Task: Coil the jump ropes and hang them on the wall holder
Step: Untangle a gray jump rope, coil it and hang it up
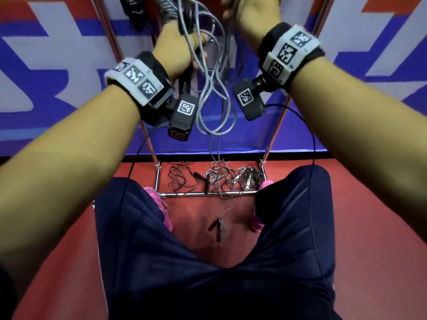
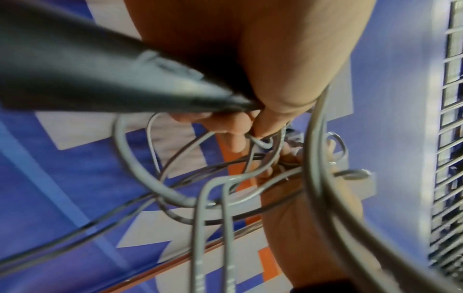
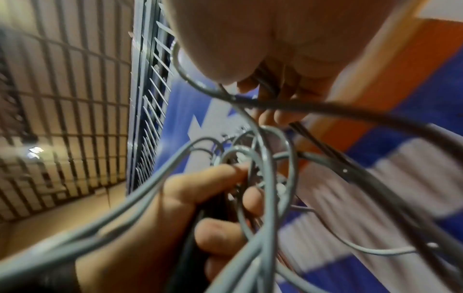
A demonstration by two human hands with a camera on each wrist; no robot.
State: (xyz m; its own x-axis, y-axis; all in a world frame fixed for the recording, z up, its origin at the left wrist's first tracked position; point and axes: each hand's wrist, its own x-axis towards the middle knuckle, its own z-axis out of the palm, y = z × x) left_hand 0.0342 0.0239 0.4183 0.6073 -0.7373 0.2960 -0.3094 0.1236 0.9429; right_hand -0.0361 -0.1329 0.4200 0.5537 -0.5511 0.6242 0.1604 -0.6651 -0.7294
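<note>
A grey jump rope (image 1: 215, 88) hangs in several loose loops between my raised hands, in front of the chrome rack. My left hand (image 1: 180, 51) grips a bunch of its loops together with the black handles (image 2: 100, 71), fingers curled round them (image 3: 213, 198). Higher up, at the frame's top edge, my right hand (image 1: 242, 12) has its fingers (image 3: 273, 95) curled round strands of the same rope. Metal hooks (image 2: 350, 172) of the holder show just beyond the hands. One strand trails down to the floor.
A tangled pile of more ropes (image 1: 219, 179) lies on the red floor inside the rack's chrome base bar (image 1: 208, 194). Another rope with black handles (image 1: 218, 227) lies between my pink shoes. A wire grid panel (image 3: 62, 109) stands to the side.
</note>
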